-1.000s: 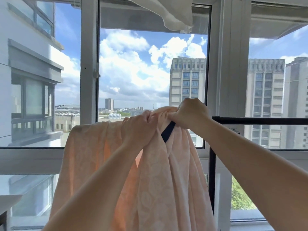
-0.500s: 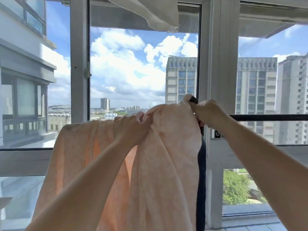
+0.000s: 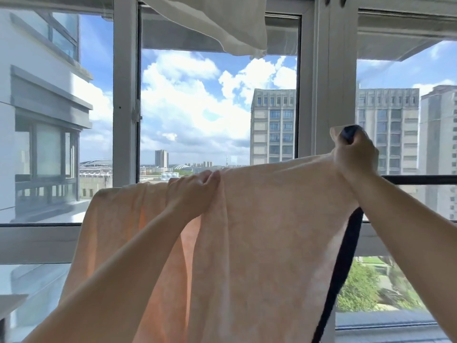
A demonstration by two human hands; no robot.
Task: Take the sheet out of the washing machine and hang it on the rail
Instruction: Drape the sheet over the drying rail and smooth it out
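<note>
**Spreading the sheet along the rail**

Behind a wide window with towers and cloud, we have the peach sheet (image 3: 259, 231) draped over the black rail (image 3: 418, 179). Our left hand (image 3: 191, 194) pinches a fold at the top, probably to anchor that part. Our right hand (image 3: 354, 157) grips the corner with its dark trim, lifted above the rail, likely to pull the cloth wide so it dries flat. We cannot see the rail under the fabric, nor the sheet's lower edge, which runs out of frame. White cloth (image 3: 222, 21) hangs overhead, its top cut off.
</note>
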